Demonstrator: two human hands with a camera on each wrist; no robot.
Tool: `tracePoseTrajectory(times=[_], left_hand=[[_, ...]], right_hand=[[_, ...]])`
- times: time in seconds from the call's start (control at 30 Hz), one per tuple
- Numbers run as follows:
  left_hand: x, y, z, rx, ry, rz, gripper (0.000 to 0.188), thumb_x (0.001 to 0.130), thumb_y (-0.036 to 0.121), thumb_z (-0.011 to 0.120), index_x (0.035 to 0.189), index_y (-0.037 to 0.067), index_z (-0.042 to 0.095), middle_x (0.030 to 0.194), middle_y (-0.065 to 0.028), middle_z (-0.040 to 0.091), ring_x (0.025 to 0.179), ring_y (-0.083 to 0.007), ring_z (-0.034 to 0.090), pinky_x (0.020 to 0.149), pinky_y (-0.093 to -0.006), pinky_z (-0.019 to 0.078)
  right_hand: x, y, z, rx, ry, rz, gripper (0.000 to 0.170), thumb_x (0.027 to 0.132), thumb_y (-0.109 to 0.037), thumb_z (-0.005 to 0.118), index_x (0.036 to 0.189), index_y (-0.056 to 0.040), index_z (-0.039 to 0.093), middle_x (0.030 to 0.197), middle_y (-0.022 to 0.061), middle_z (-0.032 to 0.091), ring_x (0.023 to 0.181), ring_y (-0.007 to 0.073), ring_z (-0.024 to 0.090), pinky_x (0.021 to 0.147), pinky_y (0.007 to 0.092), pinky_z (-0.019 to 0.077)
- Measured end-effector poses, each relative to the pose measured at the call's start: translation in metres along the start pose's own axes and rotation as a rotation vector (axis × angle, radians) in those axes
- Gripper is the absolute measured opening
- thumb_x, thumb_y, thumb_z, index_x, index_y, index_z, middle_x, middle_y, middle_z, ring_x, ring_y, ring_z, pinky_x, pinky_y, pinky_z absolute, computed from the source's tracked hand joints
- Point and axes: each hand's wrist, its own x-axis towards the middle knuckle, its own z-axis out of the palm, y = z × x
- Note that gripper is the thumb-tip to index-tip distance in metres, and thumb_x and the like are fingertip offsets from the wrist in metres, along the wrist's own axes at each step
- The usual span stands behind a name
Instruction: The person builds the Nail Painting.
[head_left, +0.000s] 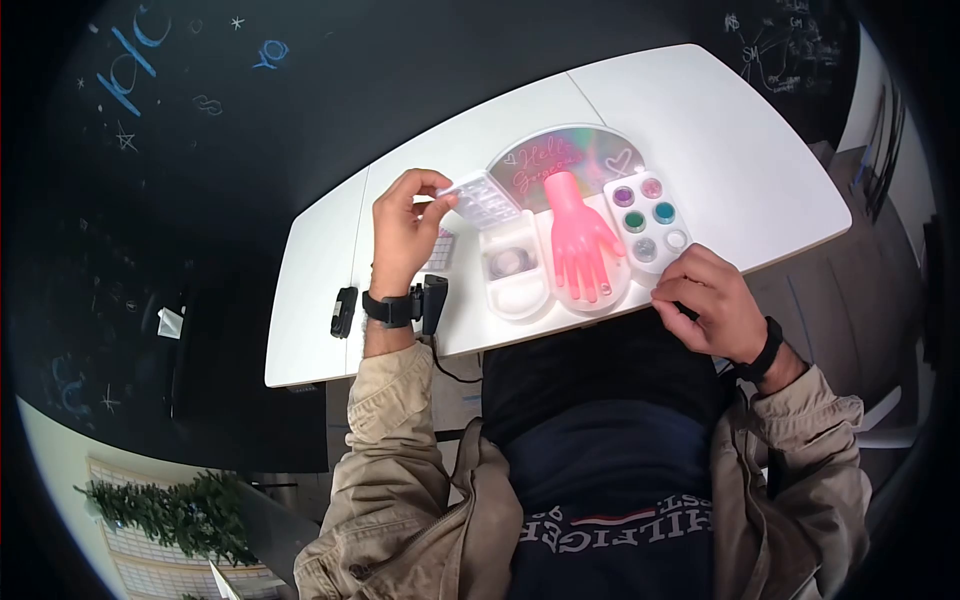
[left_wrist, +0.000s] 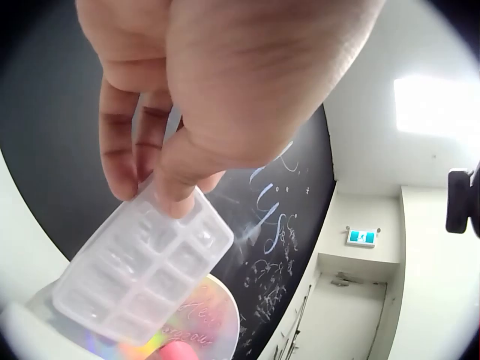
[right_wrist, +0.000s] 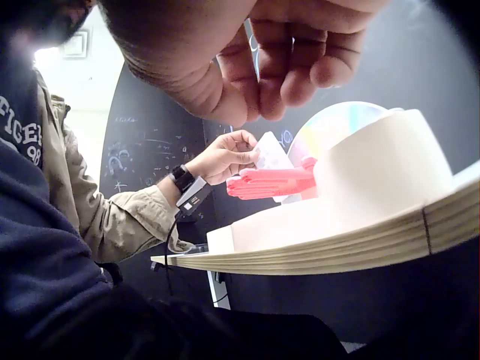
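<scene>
My left hand pinches one end of a translucent white compartment box between thumb and fingers, tilted above the left side of a white manicure set. The box has rows of small cells with clear pieces in them. A pink practice hand lies in the middle of the set, fingers toward me, with a small shiny piece on one fingertip. My right hand hovers by the set's front right corner, fingers curled and thumb tip meeting the index finger; I cannot tell whether something tiny is between them.
Six round pots of glitter fill the right tray. An iridescent backboard rises behind. The left tray holds a round item. A gridded pad and a black device lie on the white table.
</scene>
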Motion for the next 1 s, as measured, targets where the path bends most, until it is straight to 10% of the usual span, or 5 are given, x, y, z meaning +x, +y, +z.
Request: tracePoseTrajectory(times=[0.57,1.0], left_hand=[[-0.003,-0.012,0.010,0.141,0.022,0.105,0.020,0.100,0.006,0.083,0.120,0.008,0.083,0.116,-0.0073,0.081,0.096,-0.0161,0.079,0.075,-0.0317,0.0653],[-0.008,-0.067,-0.030,0.293,0.092,-0.188,0.014,0.098,0.015,0.084,0.108,0.005,0.084,0.100,-0.0112,0.083,0.082,-0.0220,0.080,0.072,-0.0358,0.0630]], right_hand=[[0.000,-0.001,-0.001,-0.002,0.003,-0.001,0.014,0.084,0.001,0.085,0.093,-0.0044,0.075,0.096,0.0076,0.070,0.087,0.0296,0.069,0.073,0.0401,0.0575],[0.000,-0.001,-0.001,-0.004,-0.007,0.011,0.014,0.084,0.000,0.085,0.094,-0.0040,0.076,0.096,0.0078,0.070,0.087,0.0297,0.068,0.072,0.0400,0.0572]])
